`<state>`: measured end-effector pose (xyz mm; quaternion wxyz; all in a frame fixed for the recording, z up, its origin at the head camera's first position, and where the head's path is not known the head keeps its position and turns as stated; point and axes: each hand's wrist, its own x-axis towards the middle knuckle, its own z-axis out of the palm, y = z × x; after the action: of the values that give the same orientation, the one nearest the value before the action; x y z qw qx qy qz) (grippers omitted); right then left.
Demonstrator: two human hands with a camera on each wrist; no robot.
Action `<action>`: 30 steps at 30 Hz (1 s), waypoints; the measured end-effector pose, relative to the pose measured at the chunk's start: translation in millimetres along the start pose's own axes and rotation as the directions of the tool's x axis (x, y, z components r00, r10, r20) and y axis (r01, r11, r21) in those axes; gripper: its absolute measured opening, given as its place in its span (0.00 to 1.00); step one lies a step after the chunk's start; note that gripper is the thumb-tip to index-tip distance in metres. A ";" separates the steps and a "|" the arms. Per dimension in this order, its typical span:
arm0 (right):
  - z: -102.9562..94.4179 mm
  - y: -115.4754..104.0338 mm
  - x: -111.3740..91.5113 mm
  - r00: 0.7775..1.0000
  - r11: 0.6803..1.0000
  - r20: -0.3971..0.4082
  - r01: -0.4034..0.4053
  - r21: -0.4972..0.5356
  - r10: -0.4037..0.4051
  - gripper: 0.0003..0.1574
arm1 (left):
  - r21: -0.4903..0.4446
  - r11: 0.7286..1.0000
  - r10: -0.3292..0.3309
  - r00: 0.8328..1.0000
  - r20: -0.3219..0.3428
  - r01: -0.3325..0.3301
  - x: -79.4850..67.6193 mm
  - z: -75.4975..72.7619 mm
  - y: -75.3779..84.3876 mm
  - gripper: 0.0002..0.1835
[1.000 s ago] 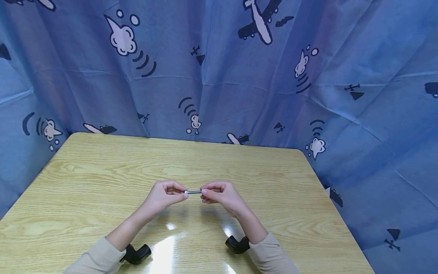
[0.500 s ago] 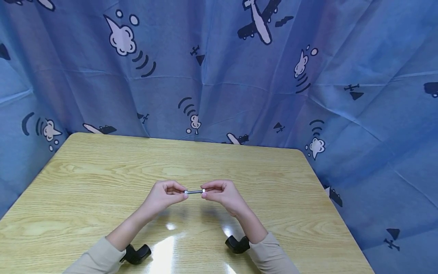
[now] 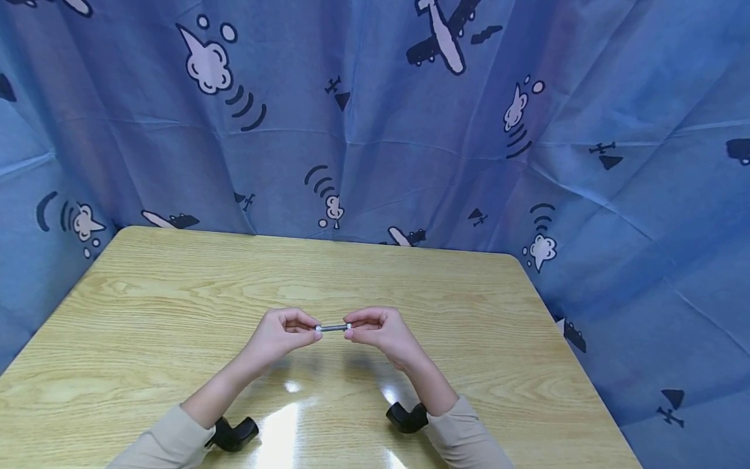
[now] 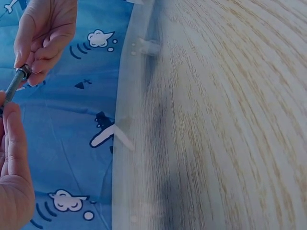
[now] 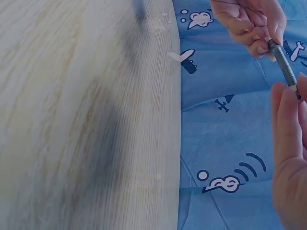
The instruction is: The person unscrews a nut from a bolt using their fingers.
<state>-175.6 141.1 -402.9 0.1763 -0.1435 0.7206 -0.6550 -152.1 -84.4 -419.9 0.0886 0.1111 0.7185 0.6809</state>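
Observation:
A metal bolt (image 3: 334, 328) lies nearly level between the two hands, above the table, its threaded shank (image 5: 286, 64) bare in the middle. My left hand (image 3: 277, 335) pinches its left end, the head, between thumb and fingers. At the other end sits a shiny hex nut (image 4: 25, 71), with the thumb and fingertips of my right hand (image 3: 388, 333) around it. The right wrist view shows the left hand (image 5: 254, 24) at the top; there the right hand (image 5: 290, 153) partly hides the nut end.
The wood-grain table (image 3: 176, 286) spreads beneath both hands and shows light reflections near the front. A blue curtain (image 3: 375, 163) printed with planes and clouds hangs behind and along the sides. Black wrist devices (image 3: 236, 435) sit at both sleeves.
The right thumb has shifted down and the index finger slightly up, so the bolt's right end with the nut now shows between them. The left hand keeps its hold in place.

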 end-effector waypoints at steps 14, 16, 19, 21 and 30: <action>-2.2 0.3 2.6 1.000 1.000 -0.004 -0.016 0.010 0.016 0.23 | -0.007 1.000 0.002 1.000 0.004 -0.001 1.7 -0.9 0.2 0.15; -2.5 -0.3 2.5 1.000 1.000 -0.007 -0.018 0.015 0.018 0.24 | -0.010 1.000 0.002 1.000 0.005 -0.002 1.9 -1.0 0.4 0.15; -2.7 -1.2 2.1 1.000 1.000 -0.014 -0.018 0.024 0.018 0.24 | -0.010 1.000 0.002 1.000 0.004 -0.002 2.3 -1.1 0.9 0.16; -2.8 -1.6 2.0 1.000 0.999 -0.016 -0.018 0.030 0.018 0.24 | -0.008 1.000 0.004 1.000 0.001 -0.004 2.4 -1.2 1.3 0.16; -4.3 -1.8 2.1 0.999 0.999 -0.032 -0.024 0.034 0.025 0.22 | 0.000 1.000 0.010 1.000 -0.009 -0.010 2.4 -2.3 3.2 0.16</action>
<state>-179.4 143.9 -400.8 0.1749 -0.1210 0.7140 -0.6671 -154.9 -85.7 -416.6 0.0819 0.1115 0.7184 0.6817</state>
